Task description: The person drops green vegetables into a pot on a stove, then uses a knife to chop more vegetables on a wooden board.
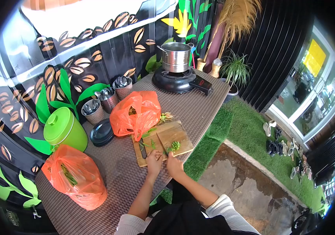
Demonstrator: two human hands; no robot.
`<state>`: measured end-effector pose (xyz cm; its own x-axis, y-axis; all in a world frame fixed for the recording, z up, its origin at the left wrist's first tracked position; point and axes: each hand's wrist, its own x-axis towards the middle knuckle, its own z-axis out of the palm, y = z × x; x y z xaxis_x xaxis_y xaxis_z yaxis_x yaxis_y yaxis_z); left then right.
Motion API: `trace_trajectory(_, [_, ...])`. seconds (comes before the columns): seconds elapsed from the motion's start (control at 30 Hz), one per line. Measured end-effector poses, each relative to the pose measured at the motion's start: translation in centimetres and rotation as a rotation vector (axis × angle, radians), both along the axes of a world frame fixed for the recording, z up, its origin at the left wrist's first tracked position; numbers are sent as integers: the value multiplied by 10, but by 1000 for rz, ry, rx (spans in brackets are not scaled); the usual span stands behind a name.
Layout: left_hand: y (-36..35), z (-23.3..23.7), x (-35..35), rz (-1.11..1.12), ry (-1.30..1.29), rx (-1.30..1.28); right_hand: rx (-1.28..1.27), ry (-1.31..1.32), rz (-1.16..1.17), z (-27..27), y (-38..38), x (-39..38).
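Observation:
A wooden cutting board (185,136) lies near the table's edge. My right hand (174,164) is closed around the handle of a knife (161,141), its blade pointing away over the board. Beside it my left hand (154,160) has its fingers curled together at the near edge of the board, pinching green stems close to the blade; the fingers hide most of them. To the right of the blade sits a small heap of chopped greens (174,146). Loose green stems (152,144) lie left of the knife. An orange plastic bag (136,113) stands against the board's far left corner.
Another orange bag (77,180) with greens inside stands at left, near a green lidded bucket (65,131). Dark plates (101,133) and several cutlery cups (108,100) line the wall side. A steel pot (176,56) sits on a black portable stove (173,81) at the far end.

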<state>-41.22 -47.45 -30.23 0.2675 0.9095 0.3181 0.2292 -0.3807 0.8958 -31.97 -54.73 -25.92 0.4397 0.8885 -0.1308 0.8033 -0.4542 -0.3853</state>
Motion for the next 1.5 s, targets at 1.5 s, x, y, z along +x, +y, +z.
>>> trace_trajectory(1.5, [8,13,13,-7,229,54,63,107,110,1,21,44])
